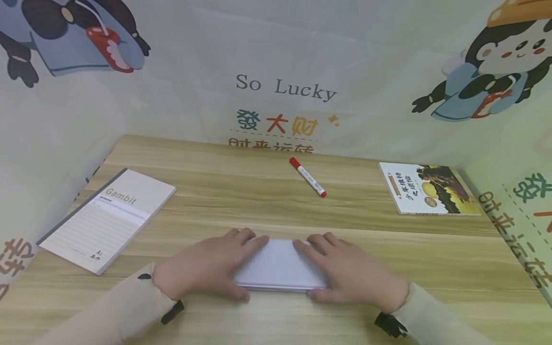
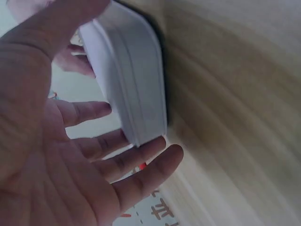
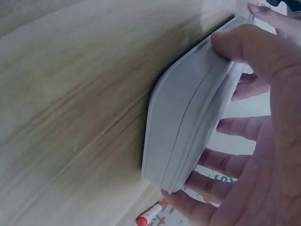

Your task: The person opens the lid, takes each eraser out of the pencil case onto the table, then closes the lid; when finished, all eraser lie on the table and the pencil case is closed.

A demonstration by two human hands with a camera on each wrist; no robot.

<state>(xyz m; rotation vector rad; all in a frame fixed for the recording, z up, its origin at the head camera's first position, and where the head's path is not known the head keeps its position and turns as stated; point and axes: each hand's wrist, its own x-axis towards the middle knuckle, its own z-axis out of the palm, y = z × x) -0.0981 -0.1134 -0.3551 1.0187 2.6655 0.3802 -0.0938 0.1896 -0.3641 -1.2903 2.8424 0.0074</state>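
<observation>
White box (image 1: 281,263) lies between the left hand (image 1: 215,263) and right hand (image 1: 351,268), each grasping one end.

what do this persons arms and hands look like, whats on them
The left sleeve and right sleeve are long and pale cream, with no print visible. Black strap-like pieces show at their ends. The left grip and right grip are bare, without gloves.
</observation>
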